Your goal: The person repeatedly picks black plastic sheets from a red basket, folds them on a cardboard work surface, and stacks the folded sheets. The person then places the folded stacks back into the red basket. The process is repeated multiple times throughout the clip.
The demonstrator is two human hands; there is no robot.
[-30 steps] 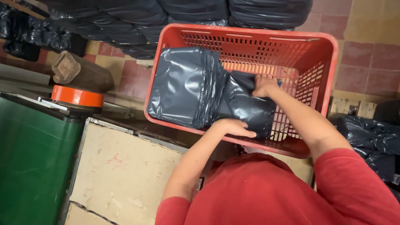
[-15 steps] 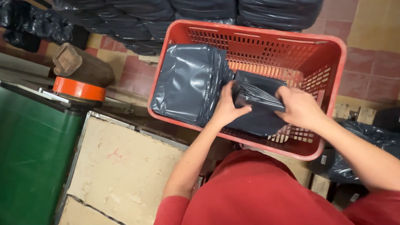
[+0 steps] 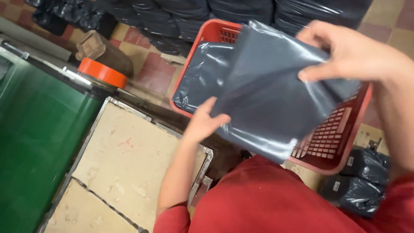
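Both hands grip one grey bag (image 3: 267, 99) above the red crate (image 3: 340, 138): left hand (image 3: 205, 123) pinching its lower edge, right hand (image 3: 345, 51) clamping the top corner.

Left hand (image 3: 202, 123) raised from a bare forearm that runs up from the lower middle of the view, fingers pressed flat, thumb pointing up and to the right. Right hand (image 3: 345, 54) higher and well apart at the upper right, thumb and fingers pinched together, knuckles up. Both arms bent at the elbow, short red sleeves at the shoulders.
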